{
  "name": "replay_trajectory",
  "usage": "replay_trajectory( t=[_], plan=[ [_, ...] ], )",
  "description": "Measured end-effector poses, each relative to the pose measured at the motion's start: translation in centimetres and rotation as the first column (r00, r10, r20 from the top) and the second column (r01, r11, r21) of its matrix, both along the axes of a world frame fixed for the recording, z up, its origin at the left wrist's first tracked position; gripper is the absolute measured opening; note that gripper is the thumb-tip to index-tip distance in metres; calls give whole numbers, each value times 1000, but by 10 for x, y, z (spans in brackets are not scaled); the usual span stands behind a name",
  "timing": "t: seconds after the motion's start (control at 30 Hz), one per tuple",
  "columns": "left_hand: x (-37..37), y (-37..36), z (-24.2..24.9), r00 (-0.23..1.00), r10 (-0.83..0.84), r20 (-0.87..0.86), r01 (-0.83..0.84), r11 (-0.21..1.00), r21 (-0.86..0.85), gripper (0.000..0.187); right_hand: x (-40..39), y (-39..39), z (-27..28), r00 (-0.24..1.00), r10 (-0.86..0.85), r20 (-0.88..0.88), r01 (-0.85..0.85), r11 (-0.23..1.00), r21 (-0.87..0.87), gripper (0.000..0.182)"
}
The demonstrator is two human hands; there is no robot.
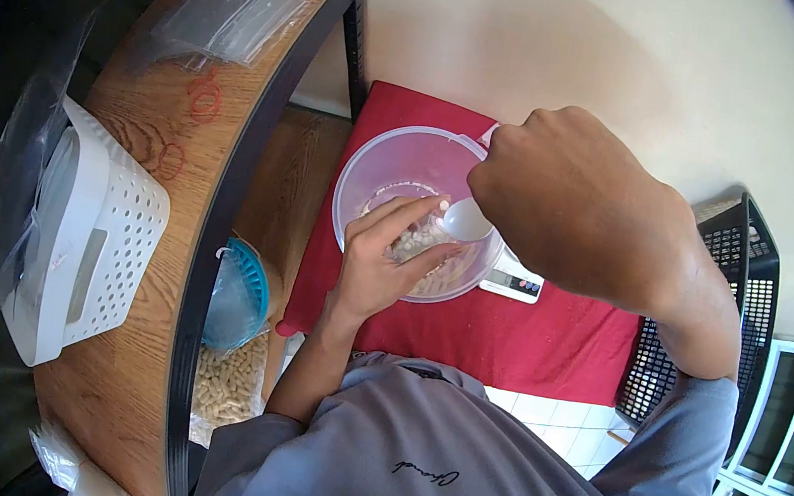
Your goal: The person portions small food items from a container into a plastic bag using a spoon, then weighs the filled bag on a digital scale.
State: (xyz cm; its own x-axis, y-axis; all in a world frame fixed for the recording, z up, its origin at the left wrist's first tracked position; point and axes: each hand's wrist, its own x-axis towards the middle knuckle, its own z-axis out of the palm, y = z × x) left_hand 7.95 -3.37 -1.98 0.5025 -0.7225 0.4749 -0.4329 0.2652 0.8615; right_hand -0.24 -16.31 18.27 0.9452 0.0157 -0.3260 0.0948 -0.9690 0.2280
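Observation:
A large translucent plastic tub (366, 159) stands on the red cloth, with small pale pieces (412, 245) inside. My right hand (564, 195) is closed in a fist above its right side. Below that fist is a white scoop (468, 222); the fist hides the handle. My left hand (384, 251) reaches over the tub's near left side, thumb and fingers apart in a curve beside the scoop. A small white piece shows at its fingertips. Whether a clear bag lies within that hand, I cannot make out. Partly under the tub sits a white digital scale (513, 281).
On the wooden shelf (134, 264) at left lie clear plastic bags (232, 16), red rubber bands (204, 102) and a white perforated basket (123, 232). Below are a blue basket (255, 295) and a bag of peanut-shaped pieces (229, 381). A black crate (761, 266) stands right.

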Motion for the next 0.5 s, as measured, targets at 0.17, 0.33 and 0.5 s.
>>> replay_trajectory(
  t=[0.17, 0.33, 0.5],
  plan=[
    [0, -3, -20, 992, -28, -123, 21, 998, -54, 49, -10, -6, 5, 942, 51, 331, -38, 998, -47, 5],
    [12, 0, -27, 853, -290, -435, 203, 950, -236, 49, 5, -25, 15, 959, -206, 197, 228, 969, -95, 4],
    [12, 1, -17, 851, -253, -460, 189, 965, -181, 61, 28, -48, -69, 945, -279, -173, 275, 960, -46, 11]
  ],
)
